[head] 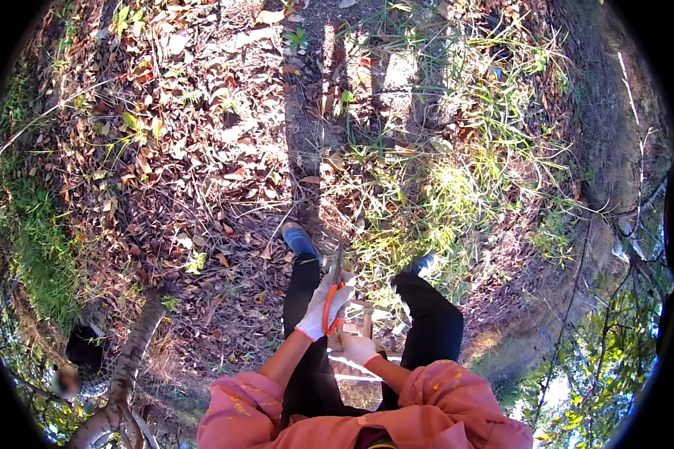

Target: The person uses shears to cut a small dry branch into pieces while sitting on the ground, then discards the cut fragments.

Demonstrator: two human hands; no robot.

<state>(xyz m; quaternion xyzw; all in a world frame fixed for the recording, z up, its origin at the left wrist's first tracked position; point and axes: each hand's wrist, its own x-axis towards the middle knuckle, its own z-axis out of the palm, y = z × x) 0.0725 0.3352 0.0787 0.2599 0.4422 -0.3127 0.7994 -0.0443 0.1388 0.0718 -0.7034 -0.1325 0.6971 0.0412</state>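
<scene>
My left hand (327, 306), in a white knit work glove with an orange cuff edge, is closed on a tool with orange handle loops (332, 308). A dark metal part of the tool points away from me, towards the ground between my feet; its exact kind is unclear. My right hand (359, 348), also gloved, is just below and right of the left, by the handle's lower end. Whether its fingers hold anything cannot be made out. Behind the hands, between my legs, is a slatted frame (368, 320), perhaps a stool or ladder.
Dry leaves (219, 168) cover the ground ahead and left. Green grass (455, 191) grows ahead and right. A tree trunk (137, 337) rises at lower left, with a person (66, 383) beyond it. Branches (601, 342) hang at the right.
</scene>
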